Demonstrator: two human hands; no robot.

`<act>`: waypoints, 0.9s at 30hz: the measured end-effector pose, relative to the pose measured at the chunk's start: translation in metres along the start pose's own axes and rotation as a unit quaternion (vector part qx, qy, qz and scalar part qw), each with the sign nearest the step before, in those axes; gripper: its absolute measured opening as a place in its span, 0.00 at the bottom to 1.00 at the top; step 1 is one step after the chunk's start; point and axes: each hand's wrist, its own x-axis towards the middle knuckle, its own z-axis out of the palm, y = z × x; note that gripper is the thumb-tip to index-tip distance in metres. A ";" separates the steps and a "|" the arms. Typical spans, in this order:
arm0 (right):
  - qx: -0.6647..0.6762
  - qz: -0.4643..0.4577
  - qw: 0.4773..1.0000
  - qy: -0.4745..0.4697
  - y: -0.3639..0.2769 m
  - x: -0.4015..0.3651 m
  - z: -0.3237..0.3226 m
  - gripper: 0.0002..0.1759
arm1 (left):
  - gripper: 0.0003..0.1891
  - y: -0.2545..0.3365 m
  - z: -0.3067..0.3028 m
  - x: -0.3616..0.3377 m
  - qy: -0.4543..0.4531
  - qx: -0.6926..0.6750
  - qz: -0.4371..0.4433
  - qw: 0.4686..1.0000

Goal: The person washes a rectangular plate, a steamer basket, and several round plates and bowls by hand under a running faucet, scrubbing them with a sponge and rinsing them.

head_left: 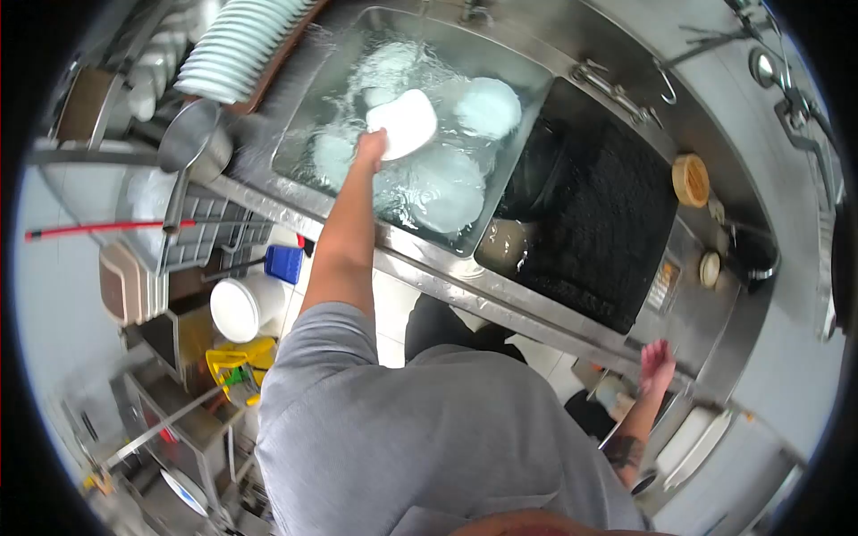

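Looks down, in the head view, on a steel-fitted washing area with pale floor tiles (389, 347), taking in, from ten o'clock round to four o'clock, a wet stainless-steel surface (536, 293) with two basins. Has at twelve o'clock a wide basin (523, 149) of rippled water, with a stream of water (420, 34) falling at its far side. Shows pale plates (487, 109) under that water, at eleven, twelve and one o'clock.

Holds in the left hand (371, 148), at twelve o'clock, a white dish (407, 123) with rounded corners, over the middle of the wide basin. Pinches the dish between the fingers at its eight o'clock edge. Cannot tell whether the dish touches the water.

Adjoins, at two o'clock, a dark second basin (608, 205), with a tap (617, 91) behind it and a round wooden ring (690, 179) to its right. Has the right hand (657, 364) at four o'clock, nearest the surface's front edge, with fingers loosely extended; too small to tell whether any press together.

Includes at eleven o'clock a stack of plates (234, 54) beside the wide basin, at ten a steel pot (210, 161), at nine a blue dustpan (284, 263), and between eight and nine a white bucket (268, 299).
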 end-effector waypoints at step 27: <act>0.076 -0.033 0.992 -0.097 0.019 -0.024 0.151 0.13 | 0.17 0.108 0.041 -0.071 -0.394 -0.275 0.022 0.877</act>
